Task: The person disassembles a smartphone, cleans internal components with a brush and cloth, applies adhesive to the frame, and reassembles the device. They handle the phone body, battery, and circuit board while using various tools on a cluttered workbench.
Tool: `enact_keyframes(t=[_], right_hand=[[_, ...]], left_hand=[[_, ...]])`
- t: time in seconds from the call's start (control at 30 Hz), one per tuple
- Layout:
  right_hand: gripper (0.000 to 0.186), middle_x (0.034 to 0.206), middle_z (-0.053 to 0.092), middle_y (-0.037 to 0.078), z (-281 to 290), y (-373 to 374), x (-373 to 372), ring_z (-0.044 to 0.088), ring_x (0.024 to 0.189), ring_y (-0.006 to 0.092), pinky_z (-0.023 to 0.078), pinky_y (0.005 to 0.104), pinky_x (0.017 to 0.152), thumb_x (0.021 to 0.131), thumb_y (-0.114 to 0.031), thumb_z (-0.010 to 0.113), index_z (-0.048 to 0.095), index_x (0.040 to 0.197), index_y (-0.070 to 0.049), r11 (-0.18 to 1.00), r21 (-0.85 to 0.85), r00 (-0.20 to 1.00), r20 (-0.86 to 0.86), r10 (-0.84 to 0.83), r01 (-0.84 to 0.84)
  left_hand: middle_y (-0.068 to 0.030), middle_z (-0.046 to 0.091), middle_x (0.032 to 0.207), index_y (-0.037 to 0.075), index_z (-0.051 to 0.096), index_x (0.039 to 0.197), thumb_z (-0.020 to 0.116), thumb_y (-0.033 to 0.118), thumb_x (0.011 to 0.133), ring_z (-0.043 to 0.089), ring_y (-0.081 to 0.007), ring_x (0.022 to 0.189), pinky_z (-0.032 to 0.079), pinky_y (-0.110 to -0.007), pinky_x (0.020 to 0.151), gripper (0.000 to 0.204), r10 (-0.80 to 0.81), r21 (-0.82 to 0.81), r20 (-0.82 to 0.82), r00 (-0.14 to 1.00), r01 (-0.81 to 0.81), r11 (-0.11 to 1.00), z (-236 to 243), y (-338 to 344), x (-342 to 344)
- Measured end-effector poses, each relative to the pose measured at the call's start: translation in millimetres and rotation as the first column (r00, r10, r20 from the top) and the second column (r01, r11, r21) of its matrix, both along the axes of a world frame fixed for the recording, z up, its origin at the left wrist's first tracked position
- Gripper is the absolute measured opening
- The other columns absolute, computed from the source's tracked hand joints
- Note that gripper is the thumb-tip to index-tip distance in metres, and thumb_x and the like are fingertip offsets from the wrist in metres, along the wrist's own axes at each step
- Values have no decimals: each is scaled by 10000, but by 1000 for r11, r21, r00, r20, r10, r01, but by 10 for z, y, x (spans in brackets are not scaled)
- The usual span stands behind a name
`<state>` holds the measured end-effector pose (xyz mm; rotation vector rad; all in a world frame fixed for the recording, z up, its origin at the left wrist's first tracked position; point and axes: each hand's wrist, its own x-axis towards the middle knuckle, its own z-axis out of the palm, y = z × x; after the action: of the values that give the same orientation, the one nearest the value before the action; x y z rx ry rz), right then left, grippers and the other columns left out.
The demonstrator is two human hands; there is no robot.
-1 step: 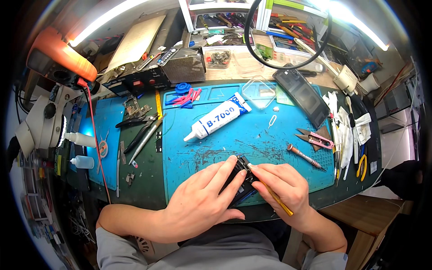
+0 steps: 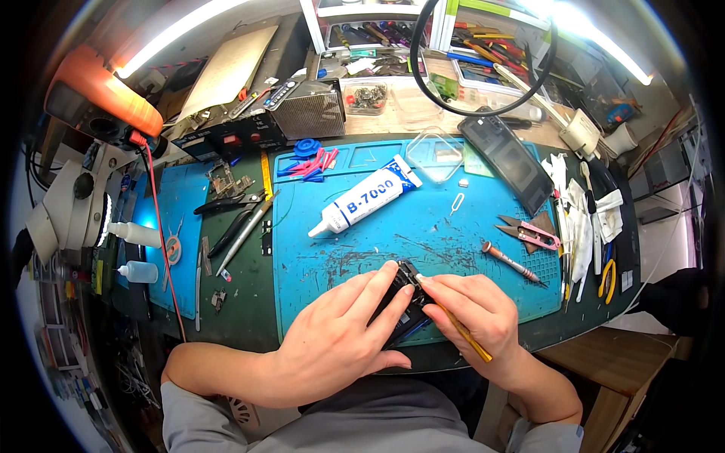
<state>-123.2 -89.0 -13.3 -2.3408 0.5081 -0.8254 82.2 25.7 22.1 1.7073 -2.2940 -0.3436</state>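
Note:
Below the middle of the blue work mat, an opened dark phone (image 2: 400, 331) with its inner parts showing lies tilted between my two hands. My left hand (image 2: 332, 336) grips it, two fingers laid across its upper end and the thumb along the near side. Pinched in my right hand (image 2: 483, 309) is a slim gold-coloured tool (image 2: 470, 337), pointing down to the right from the fingers. Its other end is hidden by them. The right fingertips touch or almost touch the phone's upper right edge. Much of the phone is covered by my left hand.
On the mat (image 2: 445, 234) lie a white and blue tube (image 2: 368, 198), pink-handled snips (image 2: 531, 232), a pen-like screwdriver (image 2: 513, 264) and a phone back panel (image 2: 507, 160). Pliers (image 2: 229, 202) and tweezers lie left. An orange-bodied device (image 2: 106, 90) and a ring-shaped black frame (image 2: 483, 113) stand above the bench.

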Motion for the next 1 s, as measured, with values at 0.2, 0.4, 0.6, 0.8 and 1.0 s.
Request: enact_keyframes(t=[0.2,0.4,0.6,0.8,1.0], right_hand=[[359,1092,737,126,-1,4,2,694,850,276,558,342,716,849,-39,807,723,1195,6,1000,-12,1000,-2,-7,7],[368,1126,741,126,15,12,21,703,867,272,568,344,730,855,-63,810,727,1210,-19,999,-18,998,-48,-38,38],[316,1128,746,177,-62,13,-57,736,984,285,581,338,850,931,-54,767,719,1238,7,955,280,982,130,-136,95],[272,1121,750,179,-81,17,-101,726,967,219,560,289,834,976,-49,725,720,1237,26,896,414,951,177,-255,163],[269,1113,749,176,-71,29,-116,728,961,232,559,301,838,978,-64,725,724,1233,22,899,408,948,189,-256,161]], left_hand=[[-226,524,1455,15,590,1416,799,526,789,602,-362,1171,545,-431,977,835,3,-7,2,1000,-3,1000,-4,4,-2],[-216,528,1457,26,595,1413,797,520,789,603,-352,1173,548,-427,972,821,3,-24,19,1000,-2,1000,-23,13,-12],[-187,606,1382,22,620,1356,814,380,825,644,-337,1134,563,-403,936,670,16,-28,-30,999,-17,999,49,-32,27],[-106,700,1041,53,702,1132,748,140,913,698,-308,952,575,-395,789,241,77,-180,-135,988,-101,978,-72,-441,137],[-72,745,1014,67,711,1203,769,116,898,709,-238,903,571,-360,777,314,48,-41,-286,957,-63,997,-178,-625,191]])
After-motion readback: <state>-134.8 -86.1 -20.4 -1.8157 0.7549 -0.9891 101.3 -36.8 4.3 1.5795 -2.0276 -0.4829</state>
